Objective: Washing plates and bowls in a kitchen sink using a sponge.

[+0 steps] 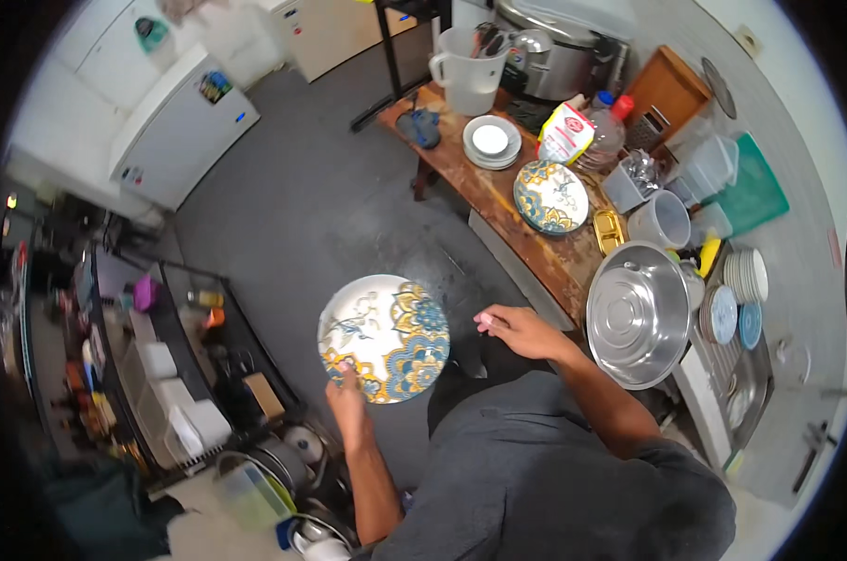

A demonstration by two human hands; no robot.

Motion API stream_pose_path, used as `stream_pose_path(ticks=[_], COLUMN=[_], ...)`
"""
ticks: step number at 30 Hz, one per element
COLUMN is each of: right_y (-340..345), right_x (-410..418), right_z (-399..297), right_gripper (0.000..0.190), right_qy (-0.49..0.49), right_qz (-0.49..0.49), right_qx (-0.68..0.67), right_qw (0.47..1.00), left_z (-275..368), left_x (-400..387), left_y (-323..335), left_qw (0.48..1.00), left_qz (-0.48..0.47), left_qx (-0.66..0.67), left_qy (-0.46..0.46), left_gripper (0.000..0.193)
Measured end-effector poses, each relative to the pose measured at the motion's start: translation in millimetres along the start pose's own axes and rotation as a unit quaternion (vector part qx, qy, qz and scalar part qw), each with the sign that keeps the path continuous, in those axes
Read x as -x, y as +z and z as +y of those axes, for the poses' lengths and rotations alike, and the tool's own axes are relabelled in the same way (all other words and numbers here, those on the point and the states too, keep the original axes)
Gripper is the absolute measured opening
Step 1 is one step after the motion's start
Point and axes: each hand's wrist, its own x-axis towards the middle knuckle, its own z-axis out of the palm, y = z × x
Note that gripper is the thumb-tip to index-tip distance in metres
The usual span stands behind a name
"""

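Note:
My left hand (347, 400) grips the lower left rim of a round white plate (367, 308), thumb on its face. Blue and yellow floral patterns cover the plate's right and lower parts, and a bird is drawn on the white. The plate is held above the dark floor. To its right, apart from it, my right hand (518, 331) has its fingers curled together, with nothing plainly visible in them. On the wooden bench (465, 165) ahead to the right lies tableware with the same pattern, topped by a floral plate (551, 196).
A large steel basin (637, 315) stands right of my right arm, beside stacked plates (744, 275) near a sink (749, 400). Small white dishes (492, 142), a plastic pitcher (469, 73) and a gold tray (608, 231) occupy the bench. Shelving (206, 336) and pots (283, 463) are at left.

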Motion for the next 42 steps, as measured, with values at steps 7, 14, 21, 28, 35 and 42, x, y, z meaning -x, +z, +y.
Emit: stream_pose_path(ticks=[7,14,21,28,35,42], right_y=[-23.8,-68.4,-107.5,-129.8,-143.0,-148.8], right_x=[-5.0,-21.9,-52.1,-72.2,-86.9,-93.4], right_z=[1.2,81.9,138.3,158.0,184.8,200.0], right_gripper=[0.047,0.034,0.033,0.034,0.033,0.031], right_qy=[0.037,0.042,0.152,0.213,0.231,0.252], right_qz=[0.122,0.339,0.425,0.468,0.492,0.511], right_qx=[-0.067,-0.158,-0.182,-0.191,-0.172,-0.181], right_qw=[0.99,0.927,0.874,0.836,0.822,0.802], left_z=[21.4,17.1,-4.9,-23.1,-33.4,-40.2], left_x=[-38.0,-60.2,-115.3,-153.4,-170.4,-176.6], left_y=[122.2,247.3,359.2,431.7,472.6,487.3], left_qw=[0.975,0.929,0.778,0.684,0.671,0.621], left_qz=[-0.207,-0.305,-0.344,-0.402,-0.449,-0.501], left_qx=[-0.06,-0.207,-0.488,-0.557,-0.546,-0.54], left_qy=[-0.059,-0.011,0.199,0.246,0.223,0.268], left_gripper=[0.042,0.041,0.043,0.048,0.04,0.041])
